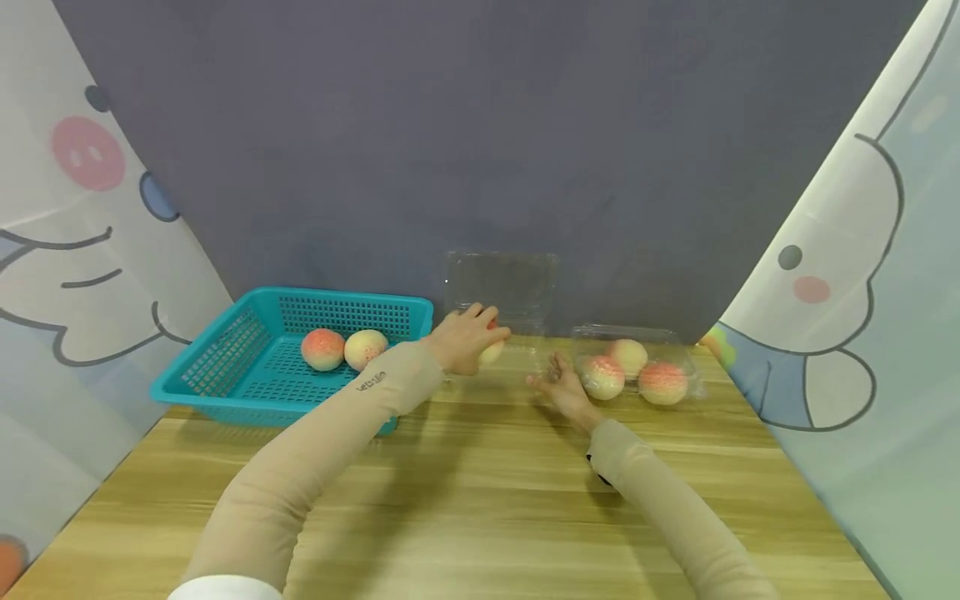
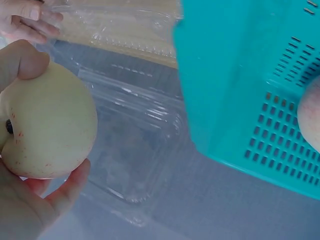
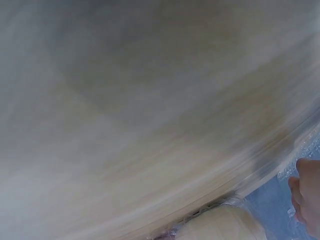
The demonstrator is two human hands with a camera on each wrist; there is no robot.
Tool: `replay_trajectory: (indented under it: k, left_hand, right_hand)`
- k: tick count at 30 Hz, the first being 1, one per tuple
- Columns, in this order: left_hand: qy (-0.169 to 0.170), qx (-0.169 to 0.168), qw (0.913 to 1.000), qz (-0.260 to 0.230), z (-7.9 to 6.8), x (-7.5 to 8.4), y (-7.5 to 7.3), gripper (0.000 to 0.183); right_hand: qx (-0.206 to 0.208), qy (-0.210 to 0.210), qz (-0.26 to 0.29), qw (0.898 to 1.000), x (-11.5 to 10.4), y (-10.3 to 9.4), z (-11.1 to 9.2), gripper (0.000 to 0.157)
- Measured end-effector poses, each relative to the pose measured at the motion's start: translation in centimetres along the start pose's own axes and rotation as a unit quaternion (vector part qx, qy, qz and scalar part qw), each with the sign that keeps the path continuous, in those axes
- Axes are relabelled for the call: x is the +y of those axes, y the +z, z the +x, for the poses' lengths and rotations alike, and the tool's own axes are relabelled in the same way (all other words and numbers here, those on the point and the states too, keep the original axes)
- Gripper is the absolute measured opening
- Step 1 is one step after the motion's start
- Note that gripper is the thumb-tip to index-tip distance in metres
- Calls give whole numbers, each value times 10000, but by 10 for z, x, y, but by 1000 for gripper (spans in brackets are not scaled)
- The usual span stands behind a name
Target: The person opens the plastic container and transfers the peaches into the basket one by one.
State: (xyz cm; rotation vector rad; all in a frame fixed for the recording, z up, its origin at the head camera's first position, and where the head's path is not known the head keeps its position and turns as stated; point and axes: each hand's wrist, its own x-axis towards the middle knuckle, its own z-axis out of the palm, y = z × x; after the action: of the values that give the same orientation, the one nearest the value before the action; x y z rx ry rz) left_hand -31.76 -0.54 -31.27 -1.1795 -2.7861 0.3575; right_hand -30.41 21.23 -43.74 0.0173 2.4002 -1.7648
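My left hand (image 1: 465, 340) grips a peach (image 2: 55, 120), pale yellow with red specks, thumb on one side and fingers on the other. It holds the peach over a clear plastic clamshell box (image 1: 517, 360), whose lid (image 1: 501, 283) stands raised against the dark backdrop. My right hand (image 1: 566, 393) is at the box's right edge, thumb apart from the fingers; whether it touches the plastic I cannot make out. In the right wrist view only part of that hand (image 3: 306, 197) shows, at the right edge.
A teal basket (image 1: 176, 392) at the left holds two peaches (image 1: 323, 349). Right of my right hand, a second clear box (image 1: 675, 342) contains three peaches (image 1: 663, 383). The wooden table (image 1: 480, 517) meets the dark backdrop (image 1: 487, 150) behind the boxes, with printed curtains on both sides.
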Motion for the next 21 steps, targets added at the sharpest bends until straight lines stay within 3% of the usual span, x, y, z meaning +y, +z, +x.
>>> replay_trajectory:
  k: [6, 12, 21]
  left_hand:
    - [-41, 161, 9998, -62, -19, -11, -3, 63]
    - [-234, 473, 9977, -424, -46, -25, -1, 63]
    - [-439, 1003, 9910, -770, -81, -51, 11, 59]
  right_hand:
    - [58, -68, 30, 10000, -1, -1, 2, 91]
    - [90, -153, 76, 9998, 1, 1, 2, 92]
    - [79, -184, 91, 9998, 1, 4, 1, 93]
